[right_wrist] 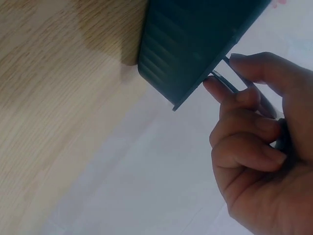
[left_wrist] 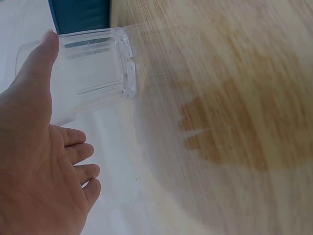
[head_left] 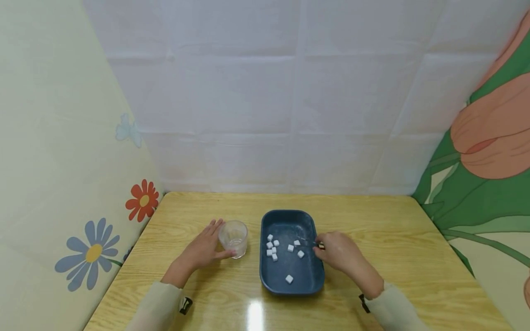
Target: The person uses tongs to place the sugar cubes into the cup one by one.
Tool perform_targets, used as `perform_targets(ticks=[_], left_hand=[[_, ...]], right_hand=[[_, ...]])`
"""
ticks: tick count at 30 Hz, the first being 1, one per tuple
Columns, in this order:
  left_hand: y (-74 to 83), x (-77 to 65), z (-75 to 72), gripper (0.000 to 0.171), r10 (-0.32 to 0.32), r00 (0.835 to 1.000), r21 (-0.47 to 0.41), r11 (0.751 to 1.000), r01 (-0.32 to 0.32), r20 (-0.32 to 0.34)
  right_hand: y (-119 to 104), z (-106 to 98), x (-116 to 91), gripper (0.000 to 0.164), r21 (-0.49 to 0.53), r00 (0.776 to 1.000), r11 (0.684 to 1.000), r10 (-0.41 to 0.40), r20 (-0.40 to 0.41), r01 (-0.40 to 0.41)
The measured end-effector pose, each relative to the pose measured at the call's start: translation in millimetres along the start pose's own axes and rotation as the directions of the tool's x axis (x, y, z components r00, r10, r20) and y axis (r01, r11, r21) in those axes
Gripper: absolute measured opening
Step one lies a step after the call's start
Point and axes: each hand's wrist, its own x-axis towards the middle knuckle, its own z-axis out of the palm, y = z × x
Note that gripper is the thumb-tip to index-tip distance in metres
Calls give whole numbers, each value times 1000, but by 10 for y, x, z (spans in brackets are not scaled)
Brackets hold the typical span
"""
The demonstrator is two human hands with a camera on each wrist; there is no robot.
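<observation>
In the head view a clear glass [head_left: 234,238] stands upright on the table, left of a dark blue tray [head_left: 293,289]. My left hand [head_left: 204,248] is spread around its left side, thumb at the near side and fingers straight. The left wrist view shows the thumb [left_wrist: 43,61] along the glass wall. My right hand [head_left: 337,250] grips small tongs [right_wrist: 227,81] at the tray's right rim, fingers curled round their back end. The thin tips reach over the tray, close by a white cube [head_left: 296,242]. Tray wall hides the tips in the right wrist view.
Several white cubes [head_left: 272,252] cluster at the tray's left side, with a lone cube [head_left: 289,279] near its front. A wooden table [head_left: 372,216] lies underneath. A white sheet [head_left: 290,115] hangs behind, and patterned cloths border both sides.
</observation>
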Motion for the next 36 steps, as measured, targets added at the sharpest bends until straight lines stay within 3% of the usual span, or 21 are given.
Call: perform_targets(ticks=[12, 30, 36], left_hand=[[18, -3, 4, 103, 6, 1000, -14, 1000, -6, -9], [9, 0, 9, 105, -11, 1000, -23, 1000, 12, 2], [3, 7, 9, 105, -17, 1000, -17, 1000, 17, 5]], right_hand=[[-72, -26, 68, 7, -48, 999, 999, -3, 42, 5], [-95, 26, 100, 32, -19, 997, 999, 33, 71, -32], [-79, 18, 87, 31, -27, 1000, 1000, 2, 20, -2]])
